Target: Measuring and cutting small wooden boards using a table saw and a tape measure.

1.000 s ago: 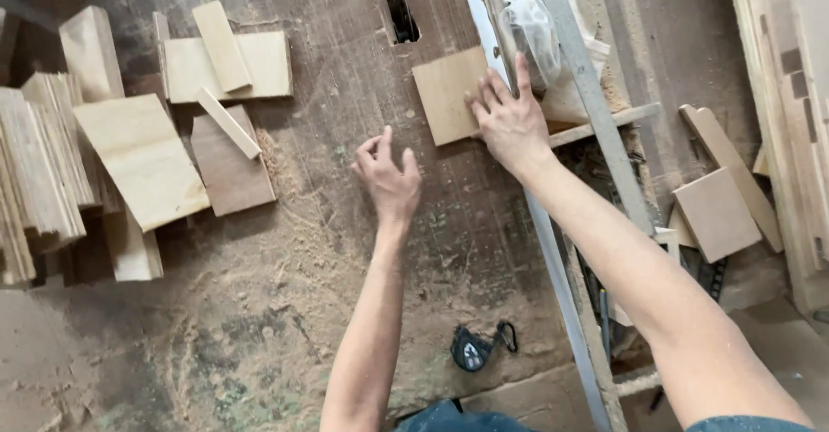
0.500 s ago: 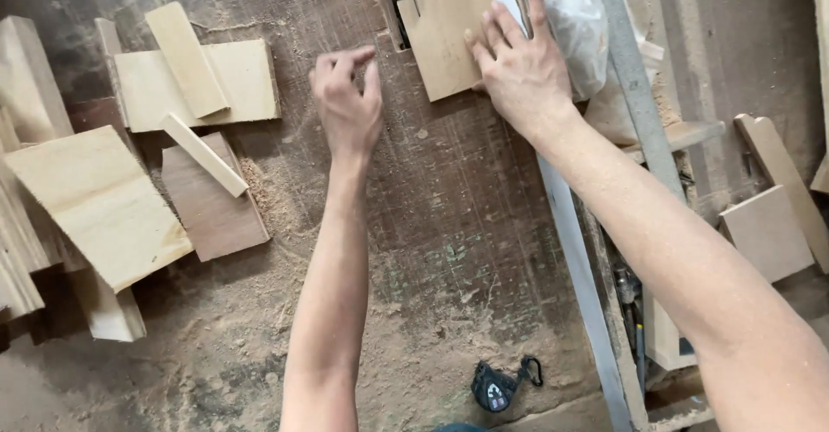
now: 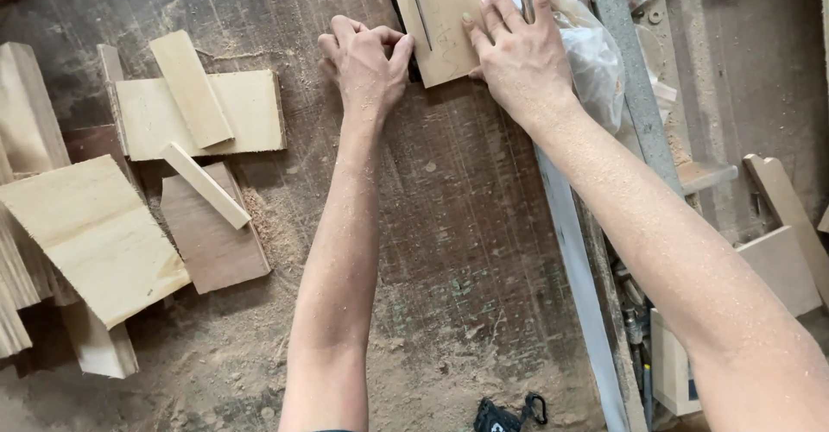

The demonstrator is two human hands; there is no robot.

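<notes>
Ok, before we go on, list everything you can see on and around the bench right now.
Small plywood panel: one, pale tan, top centre, a saw blade standing in a cut in it.
Workbench: one, dark brown, dusted with sawdust.
Offcut pile: several boards and strips, pale and reddish brown, left side.
Metal fence rail: one, grey, running down right of centre.
Plastic bag: one, clear, beside the rail at top right.
Wood pieces: a few, tan, lower right beyond the rail.
Black object: one, bottom edge; kind unclear.
Left hand: curled, at the panel's left edge.
Right hand: flat on the panel's right side.
</notes>
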